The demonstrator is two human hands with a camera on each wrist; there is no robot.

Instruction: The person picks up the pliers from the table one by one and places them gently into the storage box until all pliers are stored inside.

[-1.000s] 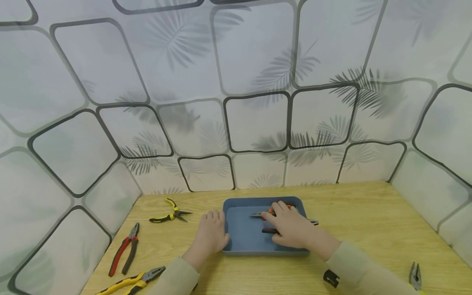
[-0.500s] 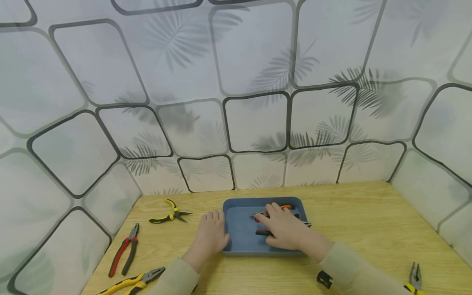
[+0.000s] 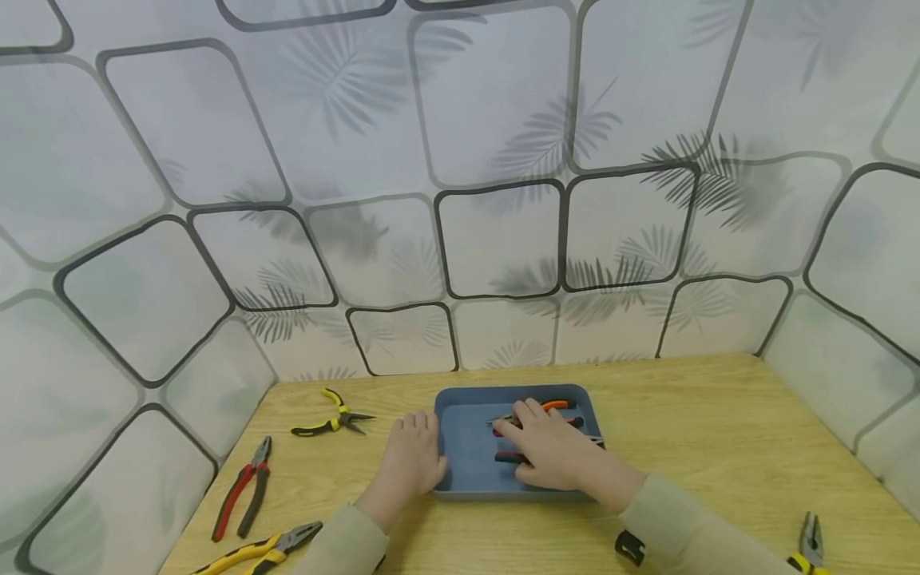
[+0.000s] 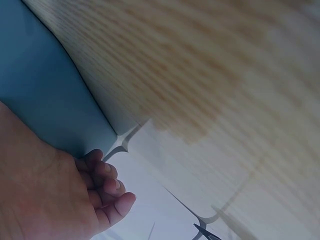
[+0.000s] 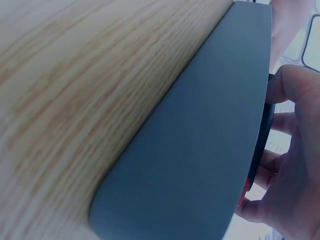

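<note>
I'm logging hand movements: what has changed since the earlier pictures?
The right hand shifted left and slightly toward the person, bringing the held pliers further into the tray and uncovering more of an orange handle. No new grasp or release shows. The left hand stayed at the tray's left side; the red-and-black pliers on the table stayed put.

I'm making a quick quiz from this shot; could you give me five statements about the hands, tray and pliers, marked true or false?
1. The left hand touches the left side of the blue tray. True.
2. The right hand is empty. False: it grips black-handled pliers.
3. An orange handle shows inside the tray. True.
4. The pliers at the far right lie in the tray. False: they lie on the table.
5. The back-left yellow-and-black pliers have their handles spread. True.
</note>
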